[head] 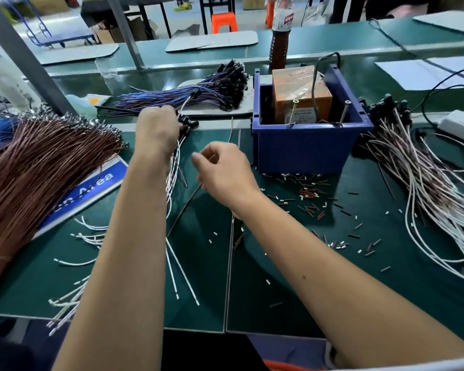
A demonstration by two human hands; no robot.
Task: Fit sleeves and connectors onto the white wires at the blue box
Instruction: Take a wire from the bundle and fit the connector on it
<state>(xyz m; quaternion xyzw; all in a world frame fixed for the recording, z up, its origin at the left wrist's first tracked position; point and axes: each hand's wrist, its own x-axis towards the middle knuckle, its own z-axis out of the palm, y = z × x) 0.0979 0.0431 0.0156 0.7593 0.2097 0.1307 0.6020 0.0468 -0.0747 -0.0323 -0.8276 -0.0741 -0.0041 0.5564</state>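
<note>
Green bench (204, 263), left hand (157, 127) grasping white wires (172, 172), right hand (223, 170) curled, grasp seemingly hidden.

Blue sign (86, 194) under brown wires reading "Area", bottle label (282, 21) illegible

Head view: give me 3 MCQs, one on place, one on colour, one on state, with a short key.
1. Where does the blue box stand relative to the right hand?
A. to its right and further back
B. to its left
C. under it

2. What colour is the big wire bundle at the far left?
A. white
B. brown
C. green

3. What is the left hand doing?
A. lying flat on the mat
B. gripping a bunch of white wires
C. holding the bottle

Key: 1 A, the box stands right of the hand, behind the scattered sleeves. 2 B, its strands are brown. 3 B, the wires hang from its curled fingers.
</note>
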